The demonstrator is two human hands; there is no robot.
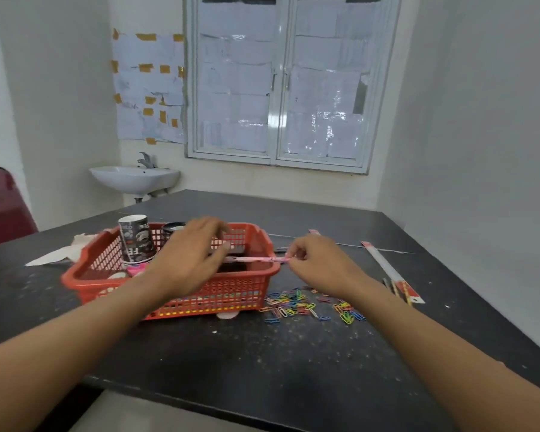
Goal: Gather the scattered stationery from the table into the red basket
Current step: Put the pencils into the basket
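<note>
The right hand [312,266] pinches a thin pink pen [256,259] at its right end; this grip is narrow, only fingertips and thumb. The pen lies level in the air across the right rim of the red basket [225,296], with its other end over the inside. The left hand [187,260] hovers over the basket with curled fingers close to that end, but I cannot tell if its grip has the pen or not.

I think the main risk is the release. The pen is held only by its tip, so if the fingers let go while half of it is outside the rim, it may tip back and fall on the bench [262,353] among the paper clips [300,305]. If the two hands pull differently, it may also slip out.

Much is left to gather. The coloured paper clips lie scattered just beside the basket on its right; they are small and flat, so I expect they will be slow to pick up. A long ruler [387,269] and some pencils [393,286] lie further right. Inside the basket a paper cup [137,241] stands upright at the left and could be knocked by the left hand. A small white round thing [226,315] shows under the front edge of the basket, and crumpled paper [60,254] lies on its left.
</note>
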